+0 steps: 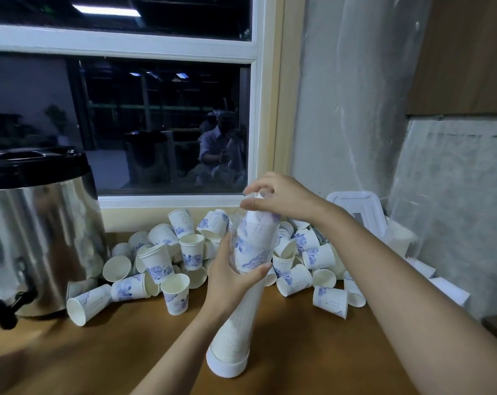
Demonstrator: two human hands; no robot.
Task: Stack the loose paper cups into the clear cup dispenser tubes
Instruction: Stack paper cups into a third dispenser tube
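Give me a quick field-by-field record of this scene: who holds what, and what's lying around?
left hand: grips the clear dispenser tube partway up
right hand: fingers curled on the topmost cup at the tube's upper end
tube contents: a long stack of nested cups, its base on the wooden counter
tube pose: tilted
loose paper cups: heaped behind the tube, most tipped over, some upright
steel urn: far left, black lid, tap at the bottom
window: behind the heap, dark outside
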